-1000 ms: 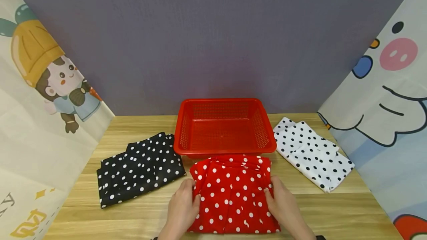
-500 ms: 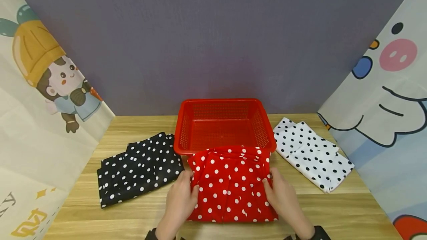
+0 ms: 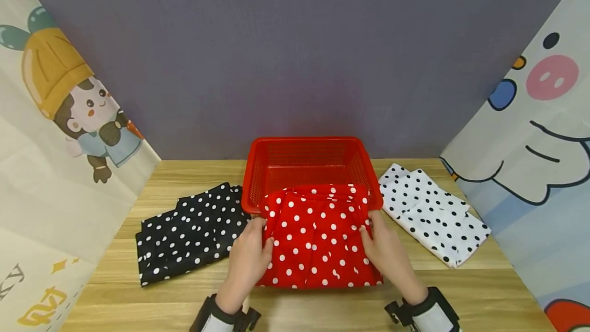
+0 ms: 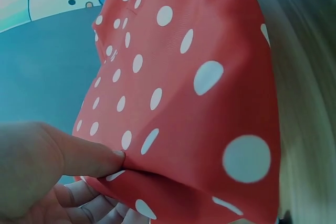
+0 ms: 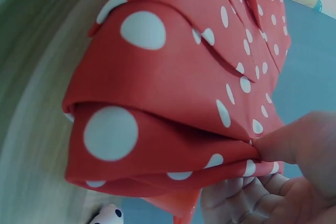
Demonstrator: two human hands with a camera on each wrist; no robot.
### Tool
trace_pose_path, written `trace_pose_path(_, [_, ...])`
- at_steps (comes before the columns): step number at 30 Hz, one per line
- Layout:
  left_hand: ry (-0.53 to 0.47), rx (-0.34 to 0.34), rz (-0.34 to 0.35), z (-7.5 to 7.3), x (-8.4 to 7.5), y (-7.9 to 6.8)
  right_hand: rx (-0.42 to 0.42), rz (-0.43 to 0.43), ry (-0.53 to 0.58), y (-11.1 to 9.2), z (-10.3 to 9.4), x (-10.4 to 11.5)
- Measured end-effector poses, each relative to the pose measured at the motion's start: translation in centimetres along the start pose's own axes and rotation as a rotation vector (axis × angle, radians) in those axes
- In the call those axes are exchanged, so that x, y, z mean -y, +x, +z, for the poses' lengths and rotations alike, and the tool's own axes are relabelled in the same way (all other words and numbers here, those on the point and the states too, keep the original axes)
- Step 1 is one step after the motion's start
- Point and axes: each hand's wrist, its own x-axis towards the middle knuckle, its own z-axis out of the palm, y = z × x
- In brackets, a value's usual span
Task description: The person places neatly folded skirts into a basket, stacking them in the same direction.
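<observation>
A folded red cloth with white polka dots is held up between my two hands, its far edge over the front rim of a red plastic basket. At its left side my left hand pinches it; the left wrist view shows the thumb on top and the fingers beneath. My right hand grips the opposite side likewise, with its thumb pressing a crease in the right wrist view. The cloth hides the basket's front part.
A folded black cloth with white dots lies left of the basket, on the wooden table. To the right lies a folded white cloth with black dots. A grey wall stands behind, with printed cartoon sheets at both sides.
Both hands have moved forward with the red polka-dot cloth, from in front of the basket to partly over its front rim. The basket and the other two cloths stay where they were.
</observation>
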Motion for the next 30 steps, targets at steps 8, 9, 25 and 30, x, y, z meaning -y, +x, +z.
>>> trace_pose_path(8, [-0.011, -0.003, 0.011, -0.1, -0.4, 1.4, -0.025, -0.033, -0.025, 1.8, -0.3, -0.2])
trace_pose_path(9, [-0.011, 0.0, 0.011, -0.1, -0.4, 1.6, -0.026, -0.037, -0.029, 2.0, -0.3, -0.3])
trace_pose_path(25, [-0.011, -0.024, 0.044, -0.4, -0.7, 4.5, 0.008, -0.075, -0.005, 5.4, -1.1, -0.7])
trace_pose_path(30, [-0.015, -0.024, 0.055, -0.5, -0.5, 5.6, 0.018, -0.091, 0.008, 6.7, -1.2, -0.4])
